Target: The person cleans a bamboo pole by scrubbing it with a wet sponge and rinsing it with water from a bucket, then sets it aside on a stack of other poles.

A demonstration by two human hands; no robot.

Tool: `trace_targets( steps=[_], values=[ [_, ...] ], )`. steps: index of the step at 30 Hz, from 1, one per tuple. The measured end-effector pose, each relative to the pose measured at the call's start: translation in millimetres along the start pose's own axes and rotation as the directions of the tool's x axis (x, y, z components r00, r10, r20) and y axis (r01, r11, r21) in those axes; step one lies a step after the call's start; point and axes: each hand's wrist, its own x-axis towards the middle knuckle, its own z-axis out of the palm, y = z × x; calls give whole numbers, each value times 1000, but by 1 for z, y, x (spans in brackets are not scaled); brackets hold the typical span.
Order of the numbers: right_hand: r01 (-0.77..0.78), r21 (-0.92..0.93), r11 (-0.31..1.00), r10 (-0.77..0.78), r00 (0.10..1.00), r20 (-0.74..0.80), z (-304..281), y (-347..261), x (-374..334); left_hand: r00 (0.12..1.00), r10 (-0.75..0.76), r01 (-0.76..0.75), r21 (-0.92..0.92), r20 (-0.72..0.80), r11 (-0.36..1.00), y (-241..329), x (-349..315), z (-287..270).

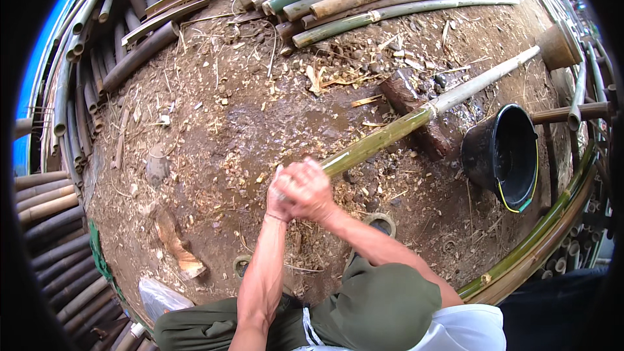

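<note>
A bamboo pole (383,138) slants from my hands to the upper right, its near part green and glossy wet, its far part pale and dry. My right hand (313,190) is closed round the near end, fingers overlapping those of my left hand (278,199). The left one is closed at the same place, and its fingers are mostly covered. The pole's tip and anything else between my palms are hidden. Farther along, the pole lies across a dark wet wooden block (428,131) on the ground.
A black bucket (473,156) with a yellow-green handle stands at the right. Bamboo poles (390,1) are stacked at the far side, with more piled along the left. A wood piece (174,242) lies near my left knee. Chips and wet mud cover the ground.
</note>
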Motion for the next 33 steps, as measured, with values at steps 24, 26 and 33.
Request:
trace_targets(
  steps=[24,26,33],
  values=[
    [-346,-553,758,274,938,-212,-224,312,-1,864,-51,458,741,-501,492,15,-21,51],
    [-433,-474,767,354,901,-250,-217,305,29,845,-43,471,704,-533,531,18,-24,50],
    [-113,-10,994,112,991,-70,-20,5,-11,897,26,294,638,-442,711,18,-34,8]
  ],
)
